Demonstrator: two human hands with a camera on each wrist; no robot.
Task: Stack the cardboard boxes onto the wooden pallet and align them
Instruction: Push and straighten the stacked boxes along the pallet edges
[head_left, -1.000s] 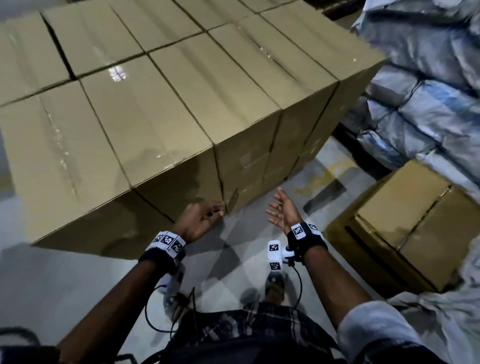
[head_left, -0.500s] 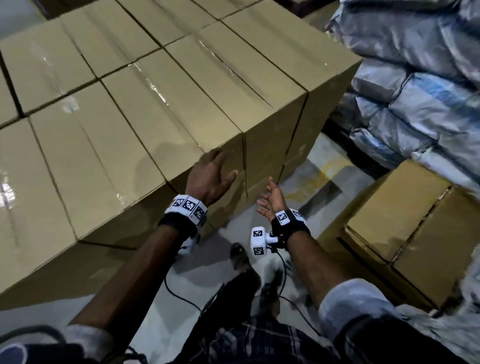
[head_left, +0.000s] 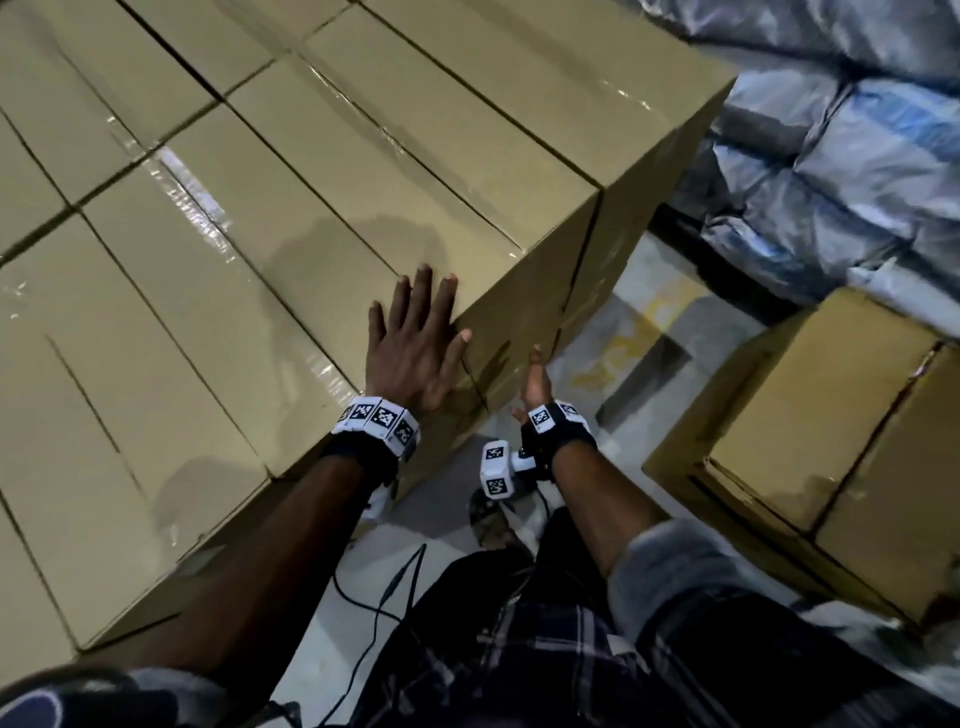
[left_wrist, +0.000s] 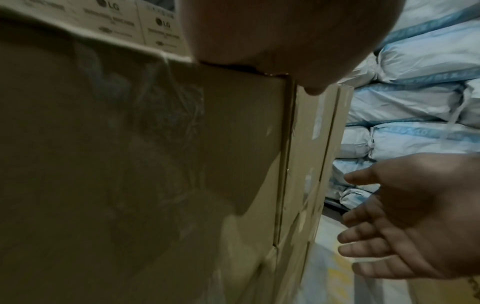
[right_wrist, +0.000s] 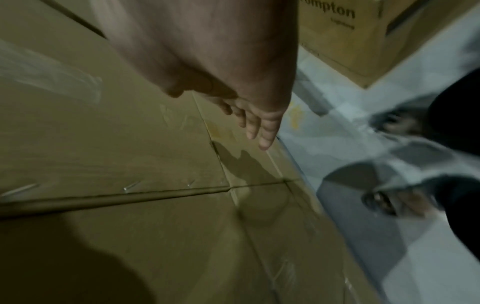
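Observation:
The cardboard boxes (head_left: 291, 270) stand packed in a tall block with taped tops. My left hand (head_left: 415, 338) lies flat, fingers straight and spread, on the top of the near corner box (head_left: 483, 244), thumb over its edge. My right hand (head_left: 537, 382) is open, palm turned to the block's side face (head_left: 524, 317), lower down. In the left wrist view the right hand (left_wrist: 402, 216) shows a small gap from the box corner (left_wrist: 298, 164). The right wrist view has its fingers (right_wrist: 259, 123) straight along the cardboard (right_wrist: 130, 164). No pallet is visible.
Two loose cardboard boxes (head_left: 831, 415) sit on the floor to the right. Grey and blue sacks (head_left: 841, 135) are piled at the back right. A strip of pale floor (head_left: 649, 332) runs between the block and the loose boxes. A black cable (head_left: 384, 597) hangs by my legs.
My left hand rose from the block's lower corner onto the top of the corner box and flattened there. My right hand moved in toward the side face. The view closed in.

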